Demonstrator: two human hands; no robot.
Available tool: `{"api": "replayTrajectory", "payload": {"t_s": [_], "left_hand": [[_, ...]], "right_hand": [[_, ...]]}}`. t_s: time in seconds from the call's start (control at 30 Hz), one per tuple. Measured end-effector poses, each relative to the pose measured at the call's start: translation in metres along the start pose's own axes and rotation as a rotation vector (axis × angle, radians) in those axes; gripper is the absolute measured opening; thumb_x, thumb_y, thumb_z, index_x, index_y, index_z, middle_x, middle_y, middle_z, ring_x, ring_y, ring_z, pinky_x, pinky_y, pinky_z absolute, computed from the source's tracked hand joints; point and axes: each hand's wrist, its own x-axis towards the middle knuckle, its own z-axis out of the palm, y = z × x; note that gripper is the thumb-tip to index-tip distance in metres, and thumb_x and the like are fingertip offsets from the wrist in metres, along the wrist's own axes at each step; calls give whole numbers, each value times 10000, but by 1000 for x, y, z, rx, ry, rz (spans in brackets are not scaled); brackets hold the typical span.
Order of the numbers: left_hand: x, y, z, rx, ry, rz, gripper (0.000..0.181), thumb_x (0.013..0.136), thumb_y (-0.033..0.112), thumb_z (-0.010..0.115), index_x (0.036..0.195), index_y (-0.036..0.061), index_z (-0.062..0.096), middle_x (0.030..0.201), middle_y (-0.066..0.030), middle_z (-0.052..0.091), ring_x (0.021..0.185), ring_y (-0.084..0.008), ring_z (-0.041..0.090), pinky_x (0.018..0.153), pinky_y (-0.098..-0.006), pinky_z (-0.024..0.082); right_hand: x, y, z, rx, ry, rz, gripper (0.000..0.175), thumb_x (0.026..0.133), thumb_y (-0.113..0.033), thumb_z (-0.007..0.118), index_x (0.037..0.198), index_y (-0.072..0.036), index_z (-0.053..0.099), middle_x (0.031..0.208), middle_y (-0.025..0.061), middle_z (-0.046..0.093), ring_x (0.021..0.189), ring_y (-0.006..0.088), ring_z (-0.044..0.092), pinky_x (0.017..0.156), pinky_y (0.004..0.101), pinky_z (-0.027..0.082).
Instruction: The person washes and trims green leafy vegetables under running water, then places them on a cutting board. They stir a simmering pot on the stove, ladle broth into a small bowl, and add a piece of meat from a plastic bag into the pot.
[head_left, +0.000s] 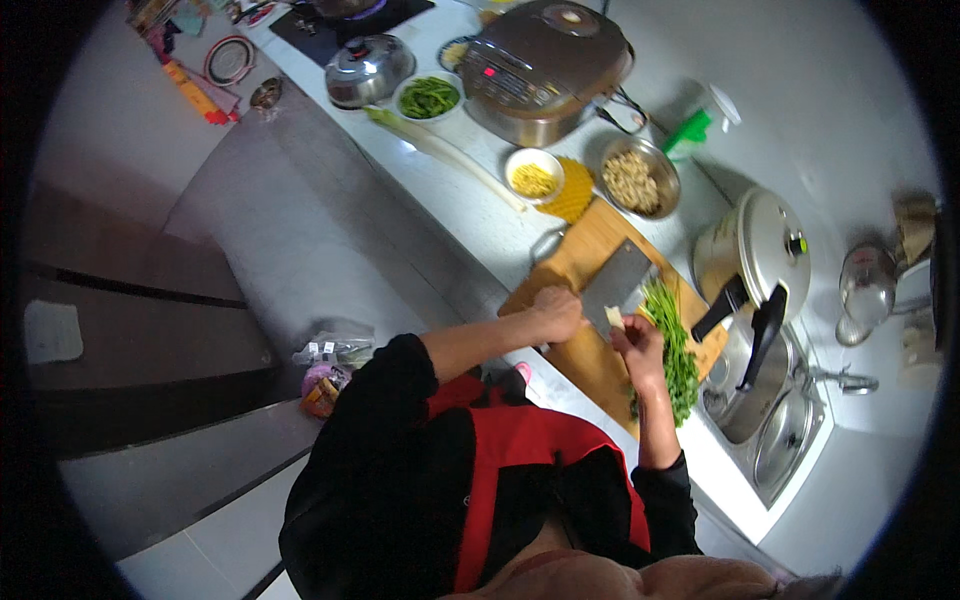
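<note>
My left hand is a closed fist at the near end of a cleaver; the handle is hidden inside it. The broad grey blade lies over a wooden cutting board. Between the fingertips of my right hand is a small pale piece of food, just beside the blade. Too little of it shows to name it. A bunch of leafy green herbs, with stems towards the far side, lies along the board's right side, partly behind my right hand.
Beyond the board stand a steel bowl of pale chopped pieces, a white bowl of yellow bits, a long leek, a bowl of green vegetables and a rice cooker. A pressure cooker overhangs the sink at right.
</note>
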Motion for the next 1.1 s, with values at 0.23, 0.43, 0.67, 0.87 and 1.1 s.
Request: {"api": "replayTrajectory", "payload": {"t_s": [0.23, 0.43, 0.67, 0.87, 1.1], "left_hand": [[-40, -86, -67, -1141, 20, 163, 346, 926, 335, 488, 1088, 36, 552, 967, -65, 608, 781, -173, 591, 669, -320, 495], [-123, -226, -118, -1191, 127, 432, 265, 890, 172, 575, 1111, 30, 543, 898, -20, 600, 770, -69, 548, 620, -216, 450], [-214, -392, -184, -1202, 412, 66, 134, 878, 144, 581, 930, 25, 613, 818, -24, 612, 699, -73, 558, 595, -216, 464], [-232, -515, -254, -1117, 731, 44, 124, 877, 118, 575, 939, 20, 621, 812, -38, 624, 697, -90, 591, 602, -230, 505], [-207, -688, -389, -990, 952, -82, 147, 877, 125, 583, 964, 16, 629, 838, -59, 626, 695, -98, 601, 602, -222, 523]], "right_hand": [[17, -58, 69, 288, -161, 98, 75, 830, -9, 588, 905, -2, 586, 750, 3, 584, 633, 68, 520, 576, 211, 420], [71, -100, 241, 272, -341, 168, 151, 805, 8, 606, 955, 1, 599, 802, 41, 605, 672, 94, 534, 581, 220, 432], [141, -159, 430, 200, -686, 2, 201, 864, -180, 606, 983, -18, 603, 801, 15, 614, 674, 86, 552, 598, 227, 449], [205, -180, 516, 107, -619, -54, 272, 885, -208, 581, 1036, 18, 560, 871, 66, 612, 737, 125, 594, 645, 267, 491], [298, -186, 593, 122, -680, 9, 285, 867, -199, 601, 1025, 36, 572, 849, 90, 625, 728, 138, 592, 663, 284, 495]]}}
